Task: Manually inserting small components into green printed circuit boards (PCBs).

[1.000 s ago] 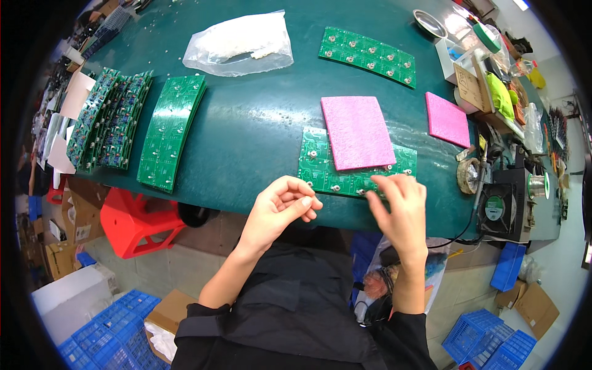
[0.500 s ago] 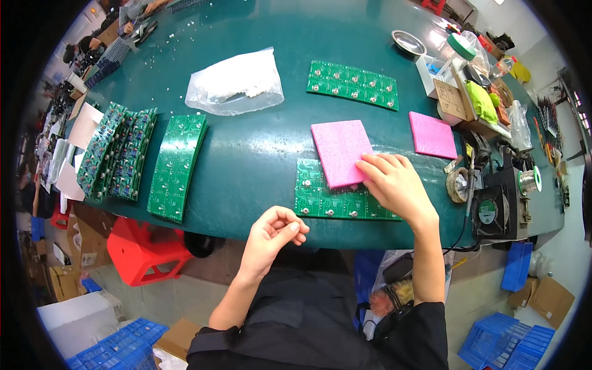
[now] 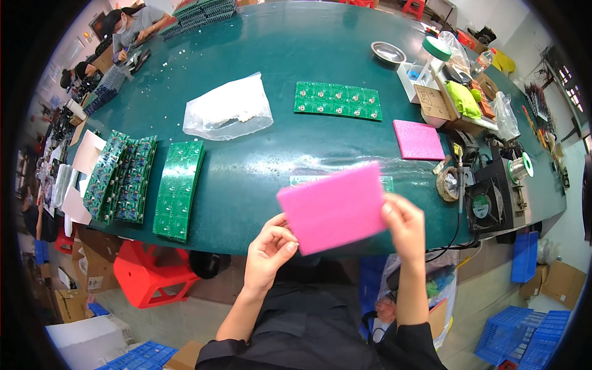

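A pink foam sheet is lifted, tilted, over the near edge of the table. My right hand pinches it by its right edge. My left hand is at the sheet's lower left corner, fingers curled and thumb folded in; what they hold, if anything, is hidden. Behind the foam lies a green circuit board panel, mostly covered from sight. Farther back is another board panel with two rows of small round metal parts. A second pink foam sheet rests flat to the right.
Left are a stack of green boards and rows of populated boards. A clear bag of white pieces lies mid-table. Right stand a fan unit, solder spool, metal dish and a box of supplies. A co-worker sits far left.
My right hand has raised the pink foam off the board panel and brought it nearer, turned, toward my left hand. The view has shifted, showing more of the co-worker.
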Demonstrator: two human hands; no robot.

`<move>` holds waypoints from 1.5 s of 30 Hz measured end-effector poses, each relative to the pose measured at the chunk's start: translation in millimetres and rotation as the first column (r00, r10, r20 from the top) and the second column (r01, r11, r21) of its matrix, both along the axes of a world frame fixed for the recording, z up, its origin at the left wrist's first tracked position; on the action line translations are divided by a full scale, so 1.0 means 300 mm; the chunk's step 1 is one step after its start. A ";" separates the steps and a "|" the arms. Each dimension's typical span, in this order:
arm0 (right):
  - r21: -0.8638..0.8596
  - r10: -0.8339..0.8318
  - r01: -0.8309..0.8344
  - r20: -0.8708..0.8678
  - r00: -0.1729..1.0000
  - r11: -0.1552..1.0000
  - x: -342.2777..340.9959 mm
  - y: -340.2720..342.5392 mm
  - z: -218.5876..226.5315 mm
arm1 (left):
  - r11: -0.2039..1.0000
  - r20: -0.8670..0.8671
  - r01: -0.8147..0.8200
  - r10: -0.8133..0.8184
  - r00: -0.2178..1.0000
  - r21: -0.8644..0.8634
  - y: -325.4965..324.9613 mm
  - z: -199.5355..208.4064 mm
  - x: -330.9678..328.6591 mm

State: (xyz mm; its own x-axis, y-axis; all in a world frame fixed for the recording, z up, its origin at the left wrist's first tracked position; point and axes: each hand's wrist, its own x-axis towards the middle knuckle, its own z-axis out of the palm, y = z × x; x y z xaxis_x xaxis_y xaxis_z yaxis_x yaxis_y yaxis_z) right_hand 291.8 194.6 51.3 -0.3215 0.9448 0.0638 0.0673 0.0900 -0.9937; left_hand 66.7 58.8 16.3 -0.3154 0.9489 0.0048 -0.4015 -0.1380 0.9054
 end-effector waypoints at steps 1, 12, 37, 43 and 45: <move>0.013 0.043 -0.043 0.035 0.998 0.999 -0.015 -0.055 0.015 | 1.000 -0.006 0.002 -0.002 1.000 0.004 0.000 0.002 -0.002; 0.248 0.167 -0.223 0.226 0.960 0.943 -0.056 -0.263 -0.068 | 0.976 -0.516 -0.196 0.121 0.848 -0.094 -0.114 -0.003 0.003; -0.033 -0.258 0.257 -0.210 0.943 0.966 0.102 -0.352 -0.040 | 0.929 -0.896 -0.369 0.191 0.402 0.032 0.431 0.011 -0.542; 0.149 0.090 -0.086 -0.017 0.996 0.985 -0.082 -0.388 -0.134 | 0.871 -0.250 0.467 -0.491 0.834 -0.152 -0.209 0.123 -0.248; 0.211 0.267 -0.291 0.138 0.954 0.933 -0.152 -0.420 -0.173 | 0.866 -0.316 0.347 -0.463 0.828 -0.361 -0.389 0.099 -0.205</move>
State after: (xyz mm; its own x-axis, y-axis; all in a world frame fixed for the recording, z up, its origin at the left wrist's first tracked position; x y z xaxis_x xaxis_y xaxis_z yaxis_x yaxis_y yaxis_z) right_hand 246.2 68.5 -0.7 -0.5866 0.7804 0.2166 0.1102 0.3419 -0.9332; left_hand 5.2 -58.0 46.1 0.0701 0.9686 -0.2386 0.0192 0.2378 0.9711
